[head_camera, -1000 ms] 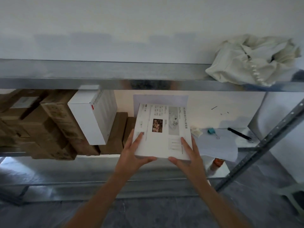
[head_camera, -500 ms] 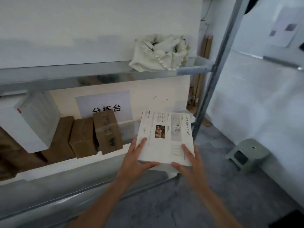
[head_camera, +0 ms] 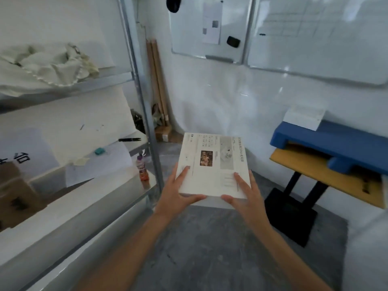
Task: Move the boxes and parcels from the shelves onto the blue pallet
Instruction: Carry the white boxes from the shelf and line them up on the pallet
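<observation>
Grey mottled floor [head_camera: 210, 248] and white walls are seen throughout, with a metal shelving unit [head_camera: 144, 114] at the left.

Upper shelf, far left: a crumpled cream cloth bag [head_camera: 46, 68] is laid on the metal deck.

Middle shelf, left edge: a brown cardboard box [head_camera: 16, 196] is partly cut off by the frame. Beside it, loose white paper sheets [head_camera: 109, 162] are spread, on which a small teal clip [head_camera: 99, 151] is set; a black pen [head_camera: 129, 139] is placed further back, near the upright.

Lower shelf, at the upright: a small bottle [head_camera: 142, 169] with an orange base is stood upright.

Corner behind the shelving: long wooden sticks [head_camera: 156, 80] are leaned against the wall.

Centre: a flat white printed box [head_camera: 214, 164] is held in the air over the floor, clear of the shelves and well apart from the pallet. It is gripped at its near left corner by the left hand [head_camera: 178, 194], fingers laid on top and thumb hooked along the near edge. Its near right corner is gripped likewise by the right hand [head_camera: 245, 196].

Wall above: two whiteboards [head_camera: 210, 28] are mounted side by side.

Right: a blue pallet [head_camera: 336, 141] is rested on a yellow-topped table [head_camera: 315, 164] with black legs. A white box [head_camera: 303, 118] is placed on the pallet's far left corner.
</observation>
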